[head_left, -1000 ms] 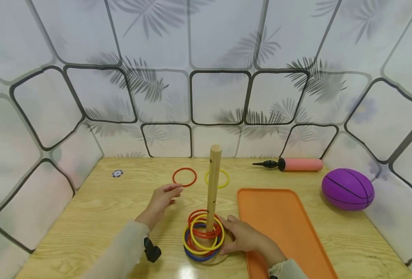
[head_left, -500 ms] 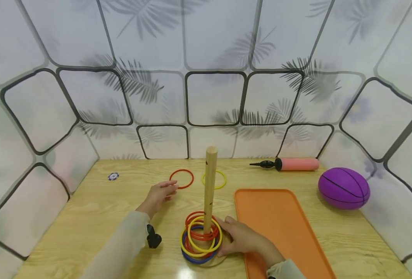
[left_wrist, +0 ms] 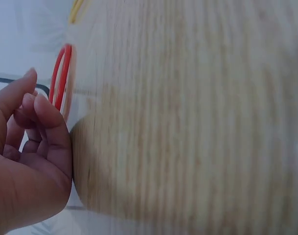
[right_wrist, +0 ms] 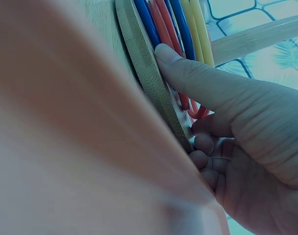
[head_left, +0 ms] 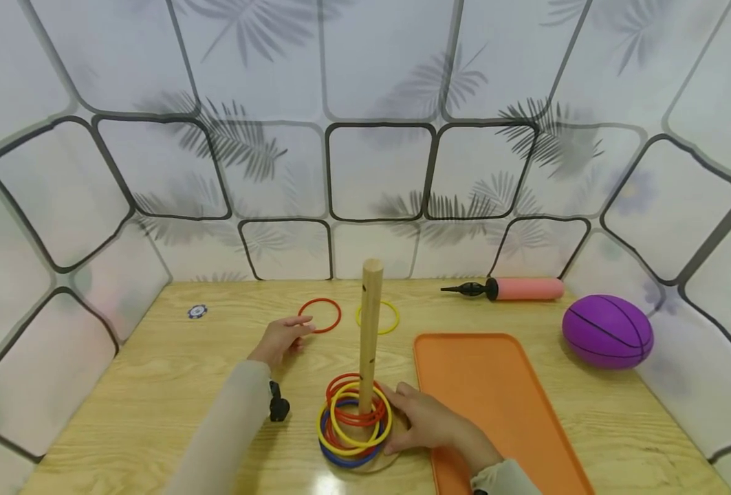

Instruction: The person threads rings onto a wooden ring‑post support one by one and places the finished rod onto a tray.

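Observation:
My left hand (head_left: 281, 340) is low over the table, with its fingertips at the near left edge of a red ring (head_left: 339, 317) lying flat. Seen from the left wrist, the fingers are loosely bent and that red ring (left_wrist: 64, 78) is just past their tips; no grip on it shows. A wooden ring-toss stand (head_left: 371, 337) rises upright at front centre. Several red, yellow and blue rings (head_left: 391, 419) lie loosely stacked around its post. My right hand (head_left: 423, 419) holds the right edge of its round base (right_wrist: 161, 93), thumb against the lower rings (right_wrist: 147, 24) and fingers curled at the rim.
A yellow ring (head_left: 397, 317) lies behind the post. To the right is an orange tray (head_left: 476, 385), close by the right hand. Farther back are a pink hand pump (head_left: 526, 289) and a purple ball (head_left: 608, 331). A poker chip (head_left: 197, 311) lies at the back left.
My left hand has shifted slightly left along the red ring's near edge. The right hand stays on the stand's base, and the whole view has drifted a little.

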